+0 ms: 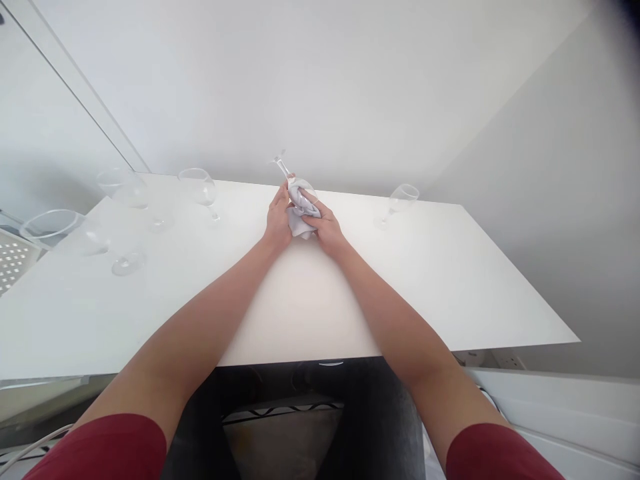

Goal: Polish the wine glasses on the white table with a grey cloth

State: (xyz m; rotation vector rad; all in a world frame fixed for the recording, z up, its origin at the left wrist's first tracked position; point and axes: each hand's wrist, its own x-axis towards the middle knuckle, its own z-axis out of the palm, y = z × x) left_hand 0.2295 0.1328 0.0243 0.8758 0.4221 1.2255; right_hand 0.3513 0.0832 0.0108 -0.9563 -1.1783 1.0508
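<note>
Above the middle of the table, a wine glass (pixel 283 167) is held tilted, its foot pointing up and away to the left. My left hand (pixel 278 219) is closed around the glass near where the stem meets the bowl. A pale grey cloth (pixel 301 223) is bunched in and around the bowl and hangs below it. My right hand (pixel 326 229) grips this cloth at the bowl's open end, with some fingers partly hidden by cloth and glass.
Several wine glasses stand at the left of the white table (pixel 310 300), including a near one (pixel 95 240) and one further back (pixel 203 193). Another glass (pixel 401 199) stands at the right. A white wall runs behind; a perforated white container (pixel 15 261) is far left.
</note>
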